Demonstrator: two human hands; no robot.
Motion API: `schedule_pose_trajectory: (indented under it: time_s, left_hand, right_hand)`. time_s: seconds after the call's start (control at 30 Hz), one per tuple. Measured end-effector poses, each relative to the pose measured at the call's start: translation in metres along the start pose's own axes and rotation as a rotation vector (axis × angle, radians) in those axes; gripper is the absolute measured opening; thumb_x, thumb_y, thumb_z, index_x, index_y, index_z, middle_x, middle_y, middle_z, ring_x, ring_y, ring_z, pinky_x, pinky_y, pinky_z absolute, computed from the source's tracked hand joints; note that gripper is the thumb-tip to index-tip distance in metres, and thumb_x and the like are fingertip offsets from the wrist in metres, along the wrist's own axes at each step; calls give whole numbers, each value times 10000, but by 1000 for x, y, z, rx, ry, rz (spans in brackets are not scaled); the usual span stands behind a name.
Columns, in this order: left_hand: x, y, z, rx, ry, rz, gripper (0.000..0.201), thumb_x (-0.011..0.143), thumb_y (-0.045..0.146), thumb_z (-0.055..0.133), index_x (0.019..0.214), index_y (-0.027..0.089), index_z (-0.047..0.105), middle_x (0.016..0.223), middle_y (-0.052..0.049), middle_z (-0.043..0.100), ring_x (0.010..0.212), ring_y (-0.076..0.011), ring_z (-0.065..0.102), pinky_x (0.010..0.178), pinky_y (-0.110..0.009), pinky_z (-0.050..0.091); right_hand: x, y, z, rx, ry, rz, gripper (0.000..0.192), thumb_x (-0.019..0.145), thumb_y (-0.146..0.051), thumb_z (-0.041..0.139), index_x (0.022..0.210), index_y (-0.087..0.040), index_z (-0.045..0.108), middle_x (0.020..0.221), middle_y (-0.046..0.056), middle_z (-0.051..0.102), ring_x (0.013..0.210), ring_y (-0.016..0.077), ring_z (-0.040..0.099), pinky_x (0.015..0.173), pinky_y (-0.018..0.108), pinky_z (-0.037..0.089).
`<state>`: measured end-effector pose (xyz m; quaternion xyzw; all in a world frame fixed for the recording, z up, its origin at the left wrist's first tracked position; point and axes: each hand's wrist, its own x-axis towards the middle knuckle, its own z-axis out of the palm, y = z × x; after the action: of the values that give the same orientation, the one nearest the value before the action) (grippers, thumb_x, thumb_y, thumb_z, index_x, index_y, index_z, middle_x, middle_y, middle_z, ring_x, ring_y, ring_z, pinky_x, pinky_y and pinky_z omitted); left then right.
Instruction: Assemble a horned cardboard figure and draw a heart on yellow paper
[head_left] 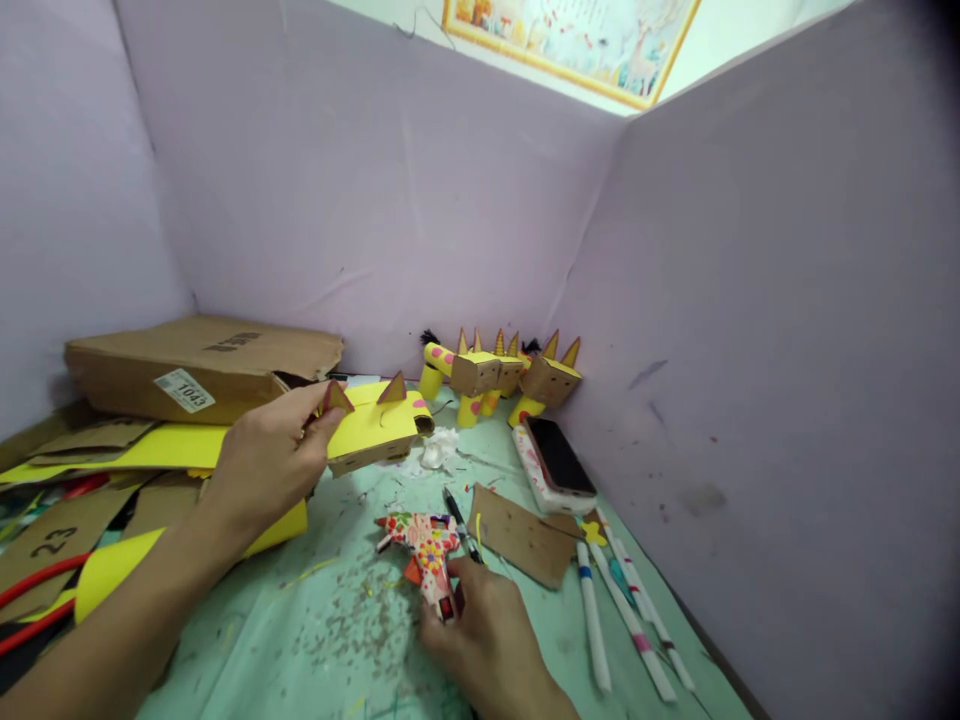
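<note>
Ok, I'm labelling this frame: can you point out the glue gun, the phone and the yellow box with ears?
glue gun (425,547), head view, patterned body.
phone (559,456), head view, dark screen.
yellow box with ears (373,428), head view, yellow top face.

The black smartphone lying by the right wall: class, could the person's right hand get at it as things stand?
Probably yes: the right hand rests on the patterned glue gun, and only a flat brown cardboard piece lies between it and the smartphone.
</note>
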<state>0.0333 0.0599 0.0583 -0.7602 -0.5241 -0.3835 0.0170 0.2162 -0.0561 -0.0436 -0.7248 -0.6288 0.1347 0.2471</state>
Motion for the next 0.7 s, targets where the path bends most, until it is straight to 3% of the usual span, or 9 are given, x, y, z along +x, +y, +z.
schedule_pose_trajectory:
  time_s: [0.13, 0.2, 0.27, 0.4, 0.57, 0.7]
  left_hand:
    - [0, -1, -3, 2, 11, -36, 223, 818, 314, 434, 953, 222, 586, 847, -21, 661, 731, -177, 576, 624, -243, 375]
    - [1, 0, -6, -6, 8, -45, 256, 822, 308, 431, 1004, 215, 585, 905, -38, 670, 764, -181, 583, 662, -250, 390]
    - [1, 1, -8, -14, 7, -42, 269, 825, 302, 427, 1019, 205, 586, 944, -53, 669, 787, -186, 586, 679, -256, 396]
    - [1, 3, -8, -8, 2, -43, 253, 823, 302, 426, 982, 198, 594, 925, -56, 666, 772, -190, 582, 662, -261, 388]
    - [0, 4, -6, 11, -10, -30, 228, 827, 308, 413, 911, 194, 591, 804, -25, 639, 676, -163, 533, 587, -245, 342]
    - [-2, 2, 0, -141, -86, -71, 262, 821, 336, 425, 929, 182, 608, 809, -24, 651, 699, -165, 544, 618, -251, 368]
  right_hand:
    - [1, 10, -7, 83, 160, -143, 101, 664, -193, 561, 743, -179, 622, 599, 9, 639, 473, 128, 554, 458, 197, 354]
    - [13, 17, -20, 76, 212, -119, 129, 741, -263, 514, 759, -186, 616, 581, 3, 621, 494, 138, 549, 470, 206, 358]
    - [31, 26, -34, -4, 307, -5, 193, 776, -318, 482, 723, -182, 608, 573, 14, 620, 519, 156, 558, 483, 222, 349]
    - [66, 42, -44, -159, 283, 169, 306, 784, -379, 453, 740, -140, 639, 618, 82, 662, 554, 193, 578, 472, 248, 314]
    - [94, 51, -32, -175, 242, 173, 292, 770, -336, 490, 705, -109, 662, 661, 146, 674, 627, 234, 614, 520, 278, 350]
    - [105, 49, -35, -141, 221, 189, 320, 777, -346, 494, 713, -90, 675, 730, 206, 676, 747, 302, 633, 614, 342, 407]
